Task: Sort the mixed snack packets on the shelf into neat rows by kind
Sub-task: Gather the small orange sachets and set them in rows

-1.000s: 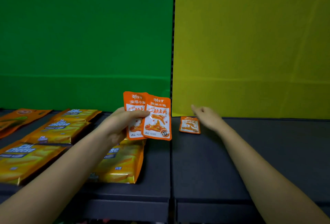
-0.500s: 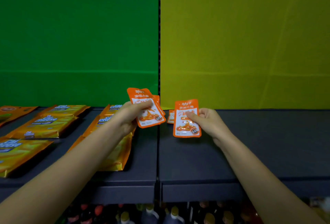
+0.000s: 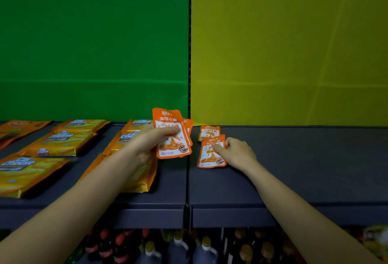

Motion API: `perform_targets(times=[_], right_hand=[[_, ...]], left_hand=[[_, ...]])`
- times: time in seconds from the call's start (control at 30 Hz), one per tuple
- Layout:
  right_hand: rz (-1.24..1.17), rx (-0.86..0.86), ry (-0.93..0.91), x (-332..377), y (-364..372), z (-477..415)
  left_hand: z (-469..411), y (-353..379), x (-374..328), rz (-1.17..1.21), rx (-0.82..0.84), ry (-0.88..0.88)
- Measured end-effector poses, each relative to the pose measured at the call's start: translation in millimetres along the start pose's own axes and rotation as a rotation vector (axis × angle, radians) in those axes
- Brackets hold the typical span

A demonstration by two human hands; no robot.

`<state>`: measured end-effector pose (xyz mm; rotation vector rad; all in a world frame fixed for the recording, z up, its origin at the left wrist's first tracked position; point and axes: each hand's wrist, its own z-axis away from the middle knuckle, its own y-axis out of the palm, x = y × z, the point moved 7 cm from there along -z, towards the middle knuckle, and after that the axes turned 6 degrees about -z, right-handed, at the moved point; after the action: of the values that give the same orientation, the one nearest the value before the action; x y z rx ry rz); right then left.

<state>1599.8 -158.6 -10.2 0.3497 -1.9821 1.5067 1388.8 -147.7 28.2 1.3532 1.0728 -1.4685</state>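
Orange fish-snack packets (image 3: 211,152): two lie flat on the shelf (image 3: 294,158), right of the divider, one overlapping the far one.
Left hand (image 3: 147,144): grip clenched on a fan of orange packets (image 3: 171,135), above the Cal Cheese bags (image 3: 63,141).
Right hand (image 3: 239,152): fingers loose, forefinger pressing the near packet.

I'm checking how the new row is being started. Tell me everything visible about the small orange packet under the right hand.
The small orange packet is a flat, glossy sachet with white lettering on top and a picture of orange food on a white panel. It lies face up on the dark shelf below the yellow backing, just right of the shelf seam. Its top edge overlaps a second matching packet behind it. The right hand rests a fingertip on its upper part, pressing rather than gripping.
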Motion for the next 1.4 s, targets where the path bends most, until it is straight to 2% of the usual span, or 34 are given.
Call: perform_targets(times=[0.07,0.13,0.17,0.23,0.33,0.37,0.5,0.6,0.67,0.83,1.0,1.13,1.4], right_hand=[[0.081,0.008,-0.007,-2,-1,2],[0.145,-0.060,-0.034,0,-8,4],[0.108,-0.119,-0.064,4,-13,7],[-0.138,-0.151,-0.131,17,-19,15],[-0.517,0.056,-0.155,42,-10,34],[-0.539,0.068,-0.155,46,-10,39],[-0.512,-0.064,-0.178,40,-30,41],[-0.542,-0.173,-0.138,17,-51,36],[-0.584,-0.153,-0.106,3,-53,40],[-0.391,0.002,-0.074,-4,-14,54],[-0.153,-0.057,-0.116,1,-11,57],[-0.002,-0.082,-0.175,8,-12,65],[0.092,-0.173,-0.119,8,-18,78]], left_hand=[[3,2,2,-0.017,0.003,-0.003],[6,3,3,-0.019,0.004,-0.001],[7,5,3,-0.011,0.005,0.001],[11,10,4,0.013,0.018,0.002],[17,29,4,0.029,0.073,0.002],[19,37,4,0.039,0.095,0.007],[24,58,4,0.023,0.135,0.050],[26,52,-3,0.005,0.106,0.079],[26,39,-6,0.051,0.060,0.043],[31,14,2,0.034,-0.039,-0.034],[40,7,17,0.027,-0.073,-0.119],[41,5,15,0.022,-0.067,-0.102],[43,18,9,0.019,0.006,-0.070]])
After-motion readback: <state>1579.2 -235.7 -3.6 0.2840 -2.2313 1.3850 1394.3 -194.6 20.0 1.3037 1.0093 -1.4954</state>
